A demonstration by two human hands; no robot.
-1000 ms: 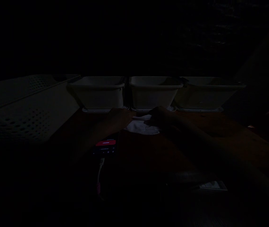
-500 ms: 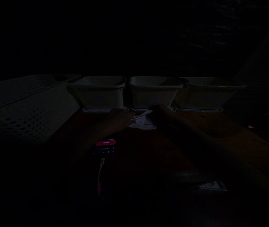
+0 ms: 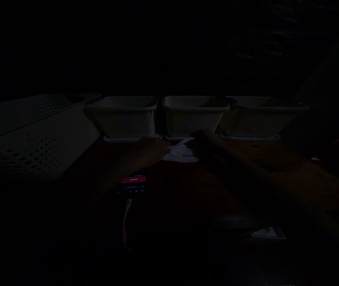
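Observation:
The view is very dark. A small pale cloth (image 3: 181, 154) lies on the brown table (image 3: 169, 194), in front of the middle tub. My left hand (image 3: 154, 149) is closed at the cloth's left edge, its fingers mostly lost in shadow. At the cloth's upper right, my right hand (image 3: 203, 139) pinches a folded part of it. One fold stands a little raised between the two hands. What kind of cloth it is I cannot make out.
Three pale tubs, left (image 3: 128, 121), middle (image 3: 193, 121) and right (image 3: 255, 123), stand in a row behind my hands. A perforated basket (image 3: 77, 131) is at the left. A lit phone (image 3: 133, 186) with a cable (image 3: 125, 216) lies near my left forearm. A flat pale item (image 3: 267, 233) lies front right.
A fold of the cloth has been lifted and shifted slightly near my right hand. My left fingers have moved a little at its left edge. The tubs, basket and phone stay put.

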